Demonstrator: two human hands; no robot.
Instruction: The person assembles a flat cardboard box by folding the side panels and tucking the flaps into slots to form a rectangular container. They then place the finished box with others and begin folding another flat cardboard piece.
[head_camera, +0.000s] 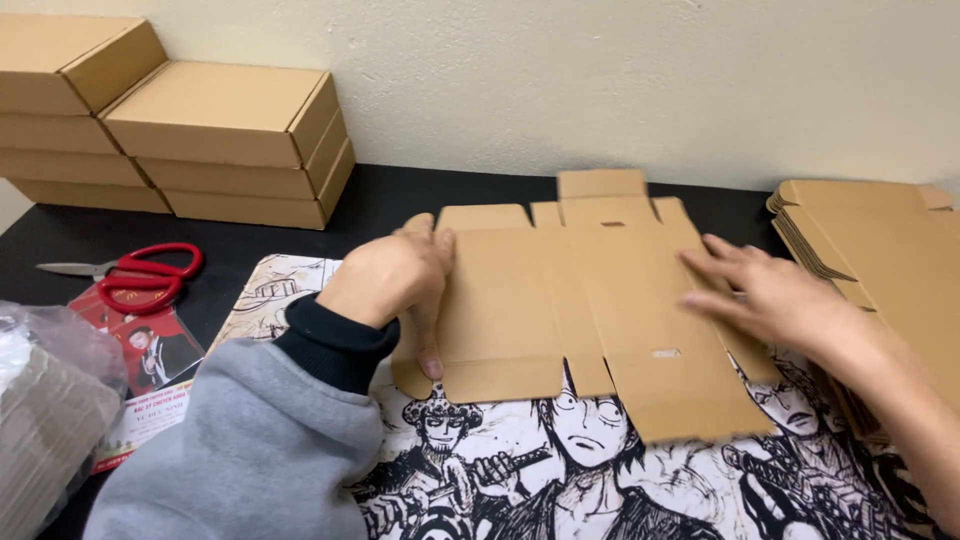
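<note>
A flat, unfolded brown cardboard box blank (590, 300) lies on a black-and-white comic-drawing mat (620, 470) that covers the near part of the black surface (400, 195). The blank's long axis runs left to right, and its narrow tab flap points to the far side, toward the pale cream wall (600, 80).

The left hand (400, 275), in a grey sleeve with a black cuff, lies over the blank's left edge, its grip curled around a side flap with the thumb on the near part. The right hand (770, 290) lies flat on the blank's right part, fingers spread, its grip released.

At the far left, two stacks of folded brown cardboard boxes (200, 140) stand against the wall. A pile of flat brown cardboard blanks (870, 235) lies at the right. Red-handled scissors (140, 275) lie at the left, above a red-and-white printed card (150, 370) and beside a clear plastic bag (50, 400).
</note>
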